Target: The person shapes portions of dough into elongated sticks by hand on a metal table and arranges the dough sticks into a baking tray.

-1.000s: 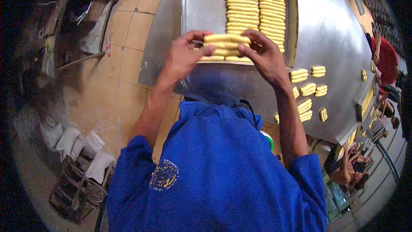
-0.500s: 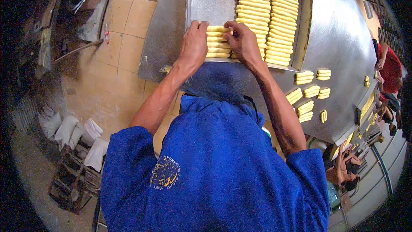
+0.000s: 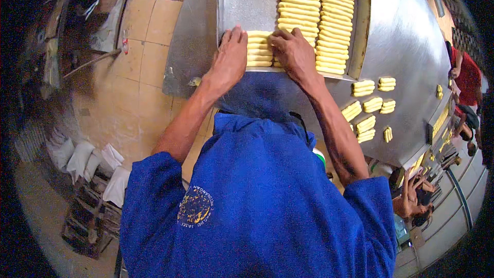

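Observation:
Long yellow dough sticks lie side by side in columns in a large metal tray (image 3: 248,0). At the near left of the tray a short column of dough sticks (image 3: 259,54) sits between my hands. My left hand (image 3: 230,54) is at its left end, with bent fingers closed against the sticks. My right hand (image 3: 295,54) is curled at the right end, fingertips on the sticks, and covers part of the neighbouring column (image 3: 298,2). Another long column (image 3: 335,25) runs along the right side. Both thumbs are mostly hidden.
Several small bundles of dough sticks (image 3: 364,87) lie on the metal table (image 3: 406,46) right of the tray. Two people (image 3: 465,74) (image 3: 411,203) are at the far right. White sacks (image 3: 80,159) and a dark wooden frame (image 3: 98,25) stand on the left.
Both hands have lowered the top dough stick onto the short column, and it now lies level with the others. My right fingers have curled in more. The view has shifted slightly.

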Available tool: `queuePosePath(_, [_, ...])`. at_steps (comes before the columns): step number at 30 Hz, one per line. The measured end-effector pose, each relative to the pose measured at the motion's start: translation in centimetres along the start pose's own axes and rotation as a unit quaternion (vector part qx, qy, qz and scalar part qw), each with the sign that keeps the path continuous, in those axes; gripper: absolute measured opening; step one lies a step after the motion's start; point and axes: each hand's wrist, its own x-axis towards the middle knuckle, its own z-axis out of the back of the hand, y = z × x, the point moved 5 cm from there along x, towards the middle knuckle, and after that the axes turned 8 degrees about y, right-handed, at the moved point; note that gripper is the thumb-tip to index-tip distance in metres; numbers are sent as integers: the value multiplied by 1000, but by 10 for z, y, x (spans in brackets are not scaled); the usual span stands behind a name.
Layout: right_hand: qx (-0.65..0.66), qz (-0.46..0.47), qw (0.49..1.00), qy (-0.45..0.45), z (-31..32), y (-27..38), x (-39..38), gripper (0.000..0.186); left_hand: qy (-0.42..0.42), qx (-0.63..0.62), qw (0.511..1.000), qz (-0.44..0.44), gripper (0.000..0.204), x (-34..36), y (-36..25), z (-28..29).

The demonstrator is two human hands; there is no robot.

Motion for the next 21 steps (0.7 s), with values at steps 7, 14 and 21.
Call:
queuePosePath(7, [46, -38, 993, -102, 19, -5, -59, 36, 40, -36, 997, -61, 48, 10, -20, 4])
queuePosePath(14, [-48, -37, 998, -22, -15, 0, -78, 67, 52, 28, 995, -84, 55, 15, -38, -5])
queuePosePath(21, [-74, -80, 993, -34, -12, -26, -95, 65, 115, 92, 982, -121, 64, 9, -71, -3])
